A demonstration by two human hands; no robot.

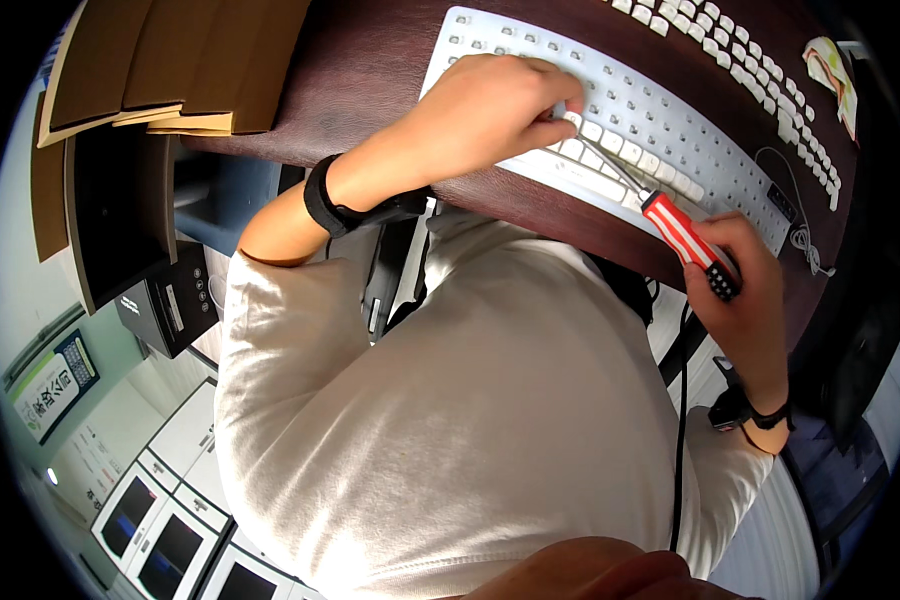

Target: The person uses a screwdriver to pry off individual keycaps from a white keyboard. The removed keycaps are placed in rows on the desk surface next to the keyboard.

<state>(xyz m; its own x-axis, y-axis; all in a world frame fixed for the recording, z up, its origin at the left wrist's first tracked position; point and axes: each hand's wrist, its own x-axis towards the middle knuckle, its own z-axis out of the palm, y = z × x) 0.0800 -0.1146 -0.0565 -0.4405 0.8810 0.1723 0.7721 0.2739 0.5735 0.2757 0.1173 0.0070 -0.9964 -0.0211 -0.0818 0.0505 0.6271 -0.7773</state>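
Two hands: both at work on a white keyboard (660,120) lying on a dark brown desk (370,60).
Left hand: the left hand (480,110) rests on the keyboard's near rows, fingers curled narrow, fingertips (560,120) pinching at a keycap beside the tool's tip.
Right hand: the right hand (745,290) is closed around the handle of a screwdriver (685,240), past the keyboard's near edge.
Screwdriver: red-and-white striped handle with a black end; its thin metal shaft slants up and left, the tip among the keys just beside the left fingertips.
Keyboard: set aslant across the desk, its near edge toward the person's chest.
Second keyboard: another white keyboard (740,70) lies just behind the first, along the far side.
Cables: a thin white cable (805,235) loops near the right end of the keyboard; a black cable (682,420) hangs down past the desk edge.
In the way: the person's pale shirt (450,420) fills the lower middle and hides the floor under the desk.
Cardboard: flat brown sheets (160,60) are stacked at the desk's left corner.
Box: a dark open box (120,210) stands below the cardboard; I cannot tell what is inside.
Wrists: a black strap (325,200) on the left wrist, a black band (770,415) on the right.
Cloth: a small patterned cloth (832,70) lies at the far right of the desk.
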